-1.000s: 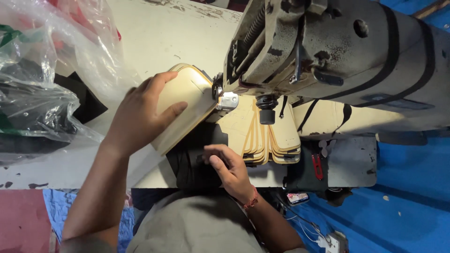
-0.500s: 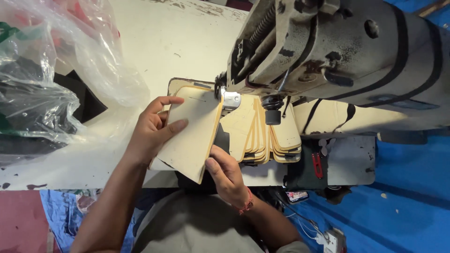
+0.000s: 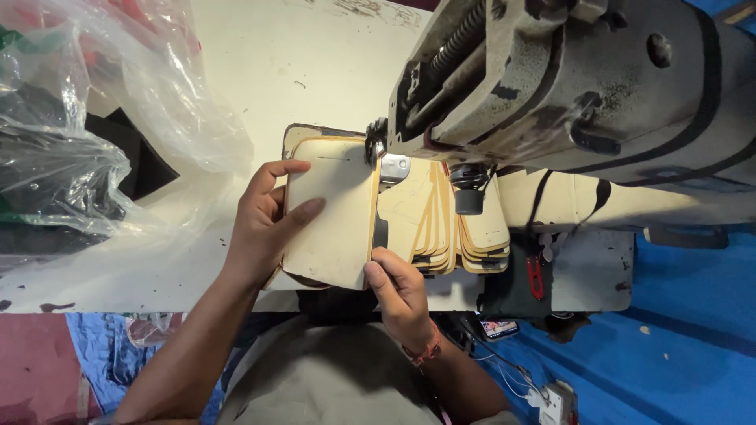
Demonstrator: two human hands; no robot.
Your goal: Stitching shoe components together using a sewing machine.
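Cream-topped sewing bench (image 3: 260, 71), worn and stained, blue floor to the right. Tan leather panel (image 3: 331, 212) lies flat at the bench's near edge, top right corner under the presser foot (image 3: 394, 168) of the industrial sewing machine (image 3: 567, 94).

- Panel: rounded corners, darker stitched or glued border, matte face, looks stiff. Second layer peeks out beneath it at the top and bottom left.
- Left hand (image 3: 264, 224): fingers spread, wrapped over the panel's left edge, pressing it down.
- Right hand (image 3: 398, 287): pinching the panel's bottom right corner, thumb on top.
- Step, my read: edge seam along the right side, panel being fed. Next move calls for keeping that edge parallel to the foot.
- Stack of similar tan pieces (image 3: 461, 228) just right of the panel, under the machine head.
- Clear plastic bags (image 3: 94, 142) at the bench's left edge.
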